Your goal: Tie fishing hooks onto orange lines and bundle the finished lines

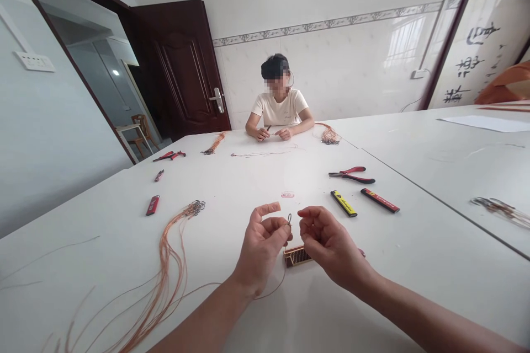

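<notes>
My left hand [265, 242] pinches a thin line between thumb and forefinger, with a small dark loop [290, 218] standing up above the fingertips. The line's orange tail [275, 291] hangs below and curves left behind my forearm. Just right of the loop, my right hand [329, 237] is closed with fingers curled and thumb pressed in; whatever it may hold is too small to make out. Under it on the table lies a gold-edged dark lattice-patterned block [293, 256], partly hidden. To the left rests a bundle of orange lines [168, 248] with dark curved ends [194, 209].
Right of my hands lie a yellow lighter [343, 203], a red lighter [380, 200] and red-black pliers [351, 174]. Left are another red lighter [153, 205] and pliers [169, 156]. A person [280, 105] sits opposite, hands on the white table [232, 182], between line bundles [330, 135].
</notes>
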`<state>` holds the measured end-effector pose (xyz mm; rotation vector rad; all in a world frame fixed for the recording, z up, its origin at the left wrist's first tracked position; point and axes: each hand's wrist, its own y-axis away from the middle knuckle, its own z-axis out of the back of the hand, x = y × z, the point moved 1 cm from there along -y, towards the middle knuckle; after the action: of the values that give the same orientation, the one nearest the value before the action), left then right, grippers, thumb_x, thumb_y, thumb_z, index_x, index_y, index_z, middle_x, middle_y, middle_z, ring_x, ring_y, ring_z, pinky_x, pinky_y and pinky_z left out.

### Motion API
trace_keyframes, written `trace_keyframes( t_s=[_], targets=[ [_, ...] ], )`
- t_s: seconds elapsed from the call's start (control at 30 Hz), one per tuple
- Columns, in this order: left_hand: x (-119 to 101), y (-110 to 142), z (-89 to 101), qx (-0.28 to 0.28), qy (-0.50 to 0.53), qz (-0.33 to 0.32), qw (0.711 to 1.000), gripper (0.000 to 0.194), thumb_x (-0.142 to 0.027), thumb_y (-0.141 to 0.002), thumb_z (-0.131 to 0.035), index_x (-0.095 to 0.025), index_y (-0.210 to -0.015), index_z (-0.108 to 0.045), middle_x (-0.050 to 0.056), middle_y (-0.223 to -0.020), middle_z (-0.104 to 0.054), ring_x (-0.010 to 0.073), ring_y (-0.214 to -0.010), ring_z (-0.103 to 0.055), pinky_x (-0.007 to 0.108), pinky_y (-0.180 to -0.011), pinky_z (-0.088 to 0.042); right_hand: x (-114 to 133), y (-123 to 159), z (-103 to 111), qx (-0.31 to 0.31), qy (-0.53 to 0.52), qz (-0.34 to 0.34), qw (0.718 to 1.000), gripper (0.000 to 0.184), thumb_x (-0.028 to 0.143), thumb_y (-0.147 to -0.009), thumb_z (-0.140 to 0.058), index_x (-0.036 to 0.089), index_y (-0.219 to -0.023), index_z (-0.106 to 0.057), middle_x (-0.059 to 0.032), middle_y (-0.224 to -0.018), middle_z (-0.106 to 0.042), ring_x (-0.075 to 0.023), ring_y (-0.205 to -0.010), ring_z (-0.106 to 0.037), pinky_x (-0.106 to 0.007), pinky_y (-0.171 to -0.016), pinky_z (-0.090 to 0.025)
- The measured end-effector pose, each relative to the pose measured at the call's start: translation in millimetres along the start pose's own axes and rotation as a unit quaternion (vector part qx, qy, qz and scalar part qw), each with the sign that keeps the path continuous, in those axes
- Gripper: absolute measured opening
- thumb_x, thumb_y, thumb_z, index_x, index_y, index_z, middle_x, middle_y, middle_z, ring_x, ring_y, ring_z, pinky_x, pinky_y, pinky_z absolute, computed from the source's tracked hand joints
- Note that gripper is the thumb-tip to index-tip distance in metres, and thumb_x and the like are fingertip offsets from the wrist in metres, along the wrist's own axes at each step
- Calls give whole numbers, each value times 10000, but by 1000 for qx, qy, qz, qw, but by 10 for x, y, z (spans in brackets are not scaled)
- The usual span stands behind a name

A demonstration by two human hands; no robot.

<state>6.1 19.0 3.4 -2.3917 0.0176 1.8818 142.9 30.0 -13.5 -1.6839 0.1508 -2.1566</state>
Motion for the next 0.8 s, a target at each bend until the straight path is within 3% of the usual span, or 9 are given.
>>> trace_keyframes(
  t_s=[0.1, 0.2, 0.3, 0.43, 0.53, 0.6, 0.67, 0.73, 0.8],
  targets=[
    [-54, -33, 46, -12, -2, -9, 1000, 297, -191, -766, -545, -261, -1029, -426, -51, -701, -516, 75, -669, -491, 248, -701, -393, 3, 38, 64, 66, 157, 82, 982, 297, 90, -744, -405, 224, -998, -483, -26, -859, -549, -140, -778, -503, -252, -619, -434],
    [-83, -52, 69, -14, -4, -9, 1000, 295, -192, -760, -554, -263, -1020, -432, -49, -710, -522, 75, -675, -494, 241, -690, -387, -15, 88, 100, 145, 283, 163, 934, 425, 53, -702, -436, 229, -1085, -489, -48, -1013, -562, -192, -972, -466, -340, -802, -396],
    [-80, -51, 68, -10, -7, -6, 1000, 297, -188, -752, -562, -260, -1013, -441, -45, -713, -524, 77, -676, -497, 240, -685, -385, -41, 123, 88, 196, 361, 178, 894, 459, 25, -692, -413, 215, -1104, -483, -48, -919, -585, -188, -888, -491, -348, -782, -391],
    [-57, -34, 58, -7, -9, 5, 1000, 301, -199, -751, -564, -258, -1019, -441, -38, -720, -525, 85, -688, -498, 248, -685, -388, -75, 133, 51, 183, 415, 151, 878, 453, 16, -634, -407, 164, -1054, -494, -63, -821, -545, -192, -796, -474, -318, -672, -403],
    [-49, -26, 58, -2, -19, 6, 1000, 299, -198, -754, -560, -261, -1020, -437, -41, -720, -520, 83, -684, -496, 250, -689, -387, -102, 112, 64, 157, 407, 133, 890, 438, 8, -595, -404, 158, -993, -510, -59, -795, -521, -191, -772, -458, -306, -634, -385],
    [-46, -22, 56, -1, -32, 5, 999, 296, -193, -759, -553, -262, -1020, -433, -45, -718, -519, 80, -681, -495, 248, -690, -387, -95, 82, 102, 118, 349, 99, 924, 404, 13, -591, -409, 167, -947, -518, -38, -767, -513, -169, -730, -452, -279, -600, -370],
    [-39, -13, 43, 3, -51, -2, 999, 293, -187, -764, -547, -260, -1021, -429, -46, -715, -520, 79, -682, -495, 245, -687, -388, -57, 48, 149, 71, 237, 23, 969, 257, 82, -663, -434, 181, -880, -530, 0, -672, -476, -127, -614, -419, -243, -536, -347],
    [-23, 5, 16, 20, -66, -9, 998, 292, -180, -766, -544, -253, -1023, -425, -43, -714, -521, 83, -691, -496, 243, -681, -390, 6, 24, 181, 36, 100, -59, 993, 110, 242, -757, -451, 186, -795, -538, 26, -602, -409, -95, -530, -349, -219, -481, -313],
    [4, 28, -18, 44, -78, -13, 996, 286, -180, -768, -544, -242, -1021, -424, -38, -713, -518, 87, -695, -496, 240, -664, -392, 71, 18, 188, 19, -5, -109, 994, 232, 391, -778, -457, 179, -714, -528, 32, -587, -363, -84, -517, -302, -210, -458, -283]
  ],
)
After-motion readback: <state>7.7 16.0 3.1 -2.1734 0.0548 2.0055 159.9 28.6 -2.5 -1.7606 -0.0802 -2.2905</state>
